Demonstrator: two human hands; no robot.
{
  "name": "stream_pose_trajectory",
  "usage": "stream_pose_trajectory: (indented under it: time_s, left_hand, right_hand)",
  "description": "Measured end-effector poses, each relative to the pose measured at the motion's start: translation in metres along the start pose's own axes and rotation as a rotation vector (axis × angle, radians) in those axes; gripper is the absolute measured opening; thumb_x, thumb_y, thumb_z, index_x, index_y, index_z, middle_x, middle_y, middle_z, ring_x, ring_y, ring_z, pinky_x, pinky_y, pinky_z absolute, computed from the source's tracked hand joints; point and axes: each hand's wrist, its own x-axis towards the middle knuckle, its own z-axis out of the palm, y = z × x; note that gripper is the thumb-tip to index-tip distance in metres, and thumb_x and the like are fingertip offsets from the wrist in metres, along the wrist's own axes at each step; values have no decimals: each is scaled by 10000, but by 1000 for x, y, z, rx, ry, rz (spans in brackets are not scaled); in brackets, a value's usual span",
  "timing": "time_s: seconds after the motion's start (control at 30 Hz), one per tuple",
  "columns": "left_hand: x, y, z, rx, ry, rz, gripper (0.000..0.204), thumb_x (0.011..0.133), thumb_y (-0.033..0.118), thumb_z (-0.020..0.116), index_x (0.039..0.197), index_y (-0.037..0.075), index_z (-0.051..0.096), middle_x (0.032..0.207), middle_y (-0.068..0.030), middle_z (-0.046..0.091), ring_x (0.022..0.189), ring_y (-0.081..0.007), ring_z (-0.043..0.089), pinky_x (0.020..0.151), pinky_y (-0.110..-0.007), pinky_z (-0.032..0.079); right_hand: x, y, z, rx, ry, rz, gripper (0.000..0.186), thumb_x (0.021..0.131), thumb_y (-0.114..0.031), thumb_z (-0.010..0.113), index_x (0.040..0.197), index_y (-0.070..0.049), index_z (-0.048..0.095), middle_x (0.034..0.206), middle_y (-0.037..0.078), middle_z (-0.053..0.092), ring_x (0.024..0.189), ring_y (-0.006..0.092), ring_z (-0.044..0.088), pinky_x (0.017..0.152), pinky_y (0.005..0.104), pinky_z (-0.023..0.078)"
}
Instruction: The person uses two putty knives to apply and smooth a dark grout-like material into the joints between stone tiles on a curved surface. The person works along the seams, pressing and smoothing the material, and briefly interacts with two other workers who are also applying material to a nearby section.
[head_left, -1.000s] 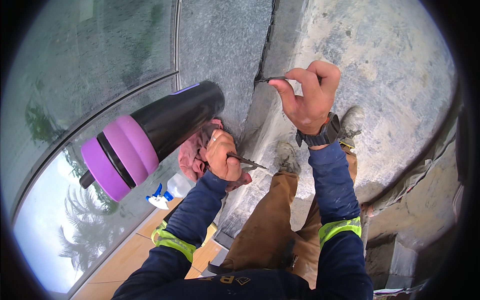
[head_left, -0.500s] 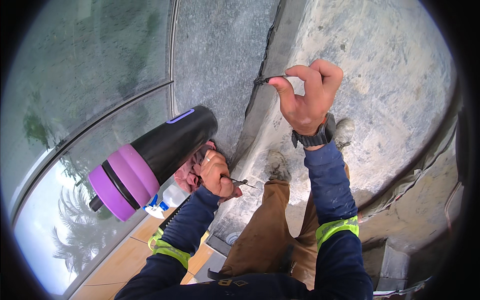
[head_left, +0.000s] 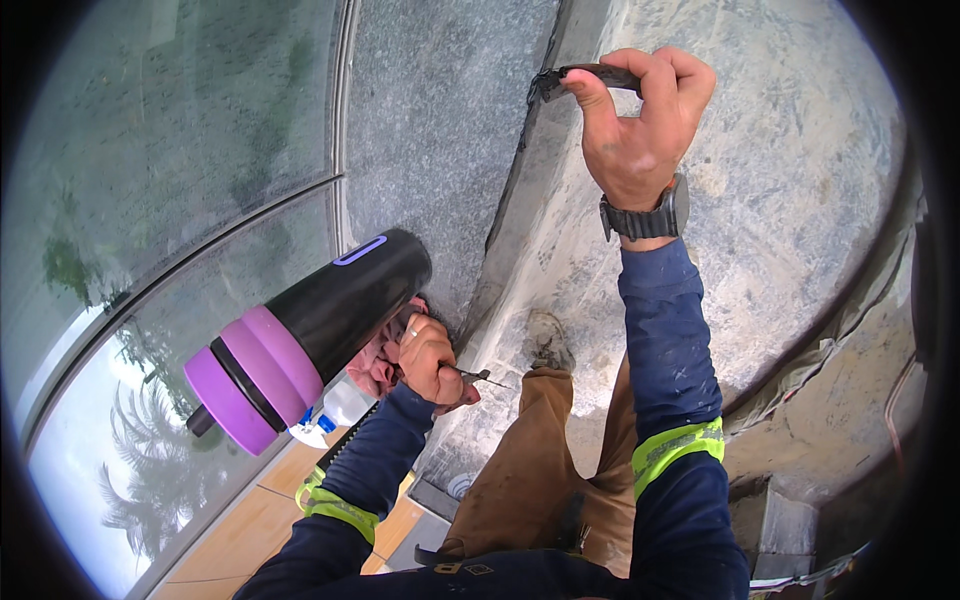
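My right hand [head_left: 643,130] is closed, pinching a thin, flat, dark spatula [head_left: 615,76] between thumb and fingers. Black, sticky-looking paste [head_left: 546,84] clings around its tip, at the dark seam [head_left: 515,170] along the grey panel's edge. Lower down, my left hand [head_left: 428,362] is wrapped round a crumpled pink cloth [head_left: 376,362]. A slim dark tool [head_left: 484,377] with a thin point also sticks out of this fist. Beside the cloth, a large black cylinder with purple bands [head_left: 345,295] slants across the view; whether my left hand supports it is hidden.
Wet glass panes [head_left: 190,110] in a metal frame stand on the left. The pale, dusty ledge [head_left: 780,180] spreads to the right, with a shoe [head_left: 551,340] on it. A spray bottle [head_left: 345,402] is partly hidden behind the cylinder, above tan tiles [head_left: 230,535].
My right hand has moved up along the seam with the spatula, whose flat face now shows. The left hand and cylinder have shifted only slightly.
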Motion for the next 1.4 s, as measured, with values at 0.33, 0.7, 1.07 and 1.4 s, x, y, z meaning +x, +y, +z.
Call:
stream_pose_trajectory:
  time_s: [0.33,0.7,1.07,1.4]
  left_hand:
    - [-2,0,5,6,24,7,459,991,396,475,693,47,454,630,-86,430,572,-261,459,561,-374,360]
    - [23,97,3,-207,69,-572,429,1011,373,450,813,-6,479,686,-161,465,595,-294,511,560,-409,387]
    - [81,314,-105,-1142,45,-779,263,1054,260,409,926,46,492,741,-10,520,439,-65,386,404,-224,370]
    - [39,402,-191,-1315,13,-491,275,1046,227,426,1028,1,582,852,-121,705,408,-30,402,353,-184,313]
  right_hand:
    - [-22,24,-9,-220,-29,723,236,760,-164,811,869,-23,656,948,120,530,832,232,552,692,334,496]
    - [-13,-116,-187,1038,-83,1805,166,920,-33,551,1058,-127,545,1056,55,569,812,182,509,627,286,426]
    - [184,-333,-283,938,-723,1299,314,977,-137,574,1275,-73,498,1052,50,570,618,67,411,534,209,353]
    - [178,-483,-352,-207,-812,-248,217,945,23,511,1143,-8,595,861,152,644,764,294,664,680,343,518]
